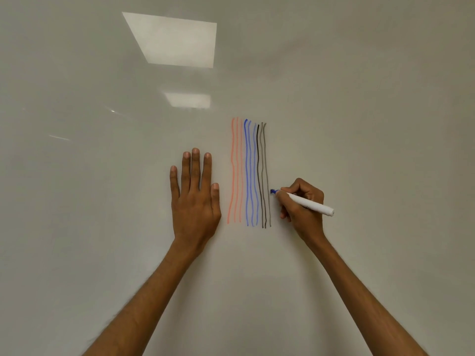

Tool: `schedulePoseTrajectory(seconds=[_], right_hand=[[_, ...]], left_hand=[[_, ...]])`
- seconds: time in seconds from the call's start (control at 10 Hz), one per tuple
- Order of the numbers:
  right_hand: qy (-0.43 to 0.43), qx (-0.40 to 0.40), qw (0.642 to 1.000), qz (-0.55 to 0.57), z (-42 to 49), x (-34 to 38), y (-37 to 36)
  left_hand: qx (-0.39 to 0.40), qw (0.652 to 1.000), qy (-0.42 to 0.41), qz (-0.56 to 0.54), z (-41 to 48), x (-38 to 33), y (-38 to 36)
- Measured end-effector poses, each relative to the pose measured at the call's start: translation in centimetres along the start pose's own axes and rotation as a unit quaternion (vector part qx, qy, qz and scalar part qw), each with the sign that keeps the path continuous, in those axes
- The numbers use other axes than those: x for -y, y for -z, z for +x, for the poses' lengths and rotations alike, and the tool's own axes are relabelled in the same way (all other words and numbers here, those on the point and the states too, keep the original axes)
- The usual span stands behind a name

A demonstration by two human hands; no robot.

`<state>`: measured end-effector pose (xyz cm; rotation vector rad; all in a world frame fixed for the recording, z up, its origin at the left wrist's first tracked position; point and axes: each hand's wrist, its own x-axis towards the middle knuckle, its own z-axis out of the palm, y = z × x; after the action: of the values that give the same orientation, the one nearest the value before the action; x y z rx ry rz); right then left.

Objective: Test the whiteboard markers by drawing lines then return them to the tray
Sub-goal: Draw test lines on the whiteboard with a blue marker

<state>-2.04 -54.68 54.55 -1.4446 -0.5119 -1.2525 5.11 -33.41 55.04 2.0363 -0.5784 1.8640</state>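
Here, white marker (307,202), blue tip, in right hand (303,209)

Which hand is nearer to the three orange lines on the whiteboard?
Left. The left hand lies flat just left of the orange lines. The right hand, holding a marker, is to their right, beyond the blue lines and the black lines.
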Motion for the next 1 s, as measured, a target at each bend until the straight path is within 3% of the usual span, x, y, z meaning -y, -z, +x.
schedulePoseTrajectory(seconds=[0.6,0.8,1.0], right_hand=[[-0.09,0.106,0.989,-0.051,-3.3,-1.7,2.7],[-0.118,0.055,0.991,0.003,-1.5,0.1,2.1],[-0.081,-0.025,0.995,0.052,4.0,4.1,-0.1]], left_hand=[[-0.003,1.0,0.006,-0.005,-0.1,0.0,0.1],[0.004,1.0,0.008,-0.009,-0.1,-0.1,0.3],[0.004,1.0,0.008,-0.006,-0.1,-0.1,0.3]])
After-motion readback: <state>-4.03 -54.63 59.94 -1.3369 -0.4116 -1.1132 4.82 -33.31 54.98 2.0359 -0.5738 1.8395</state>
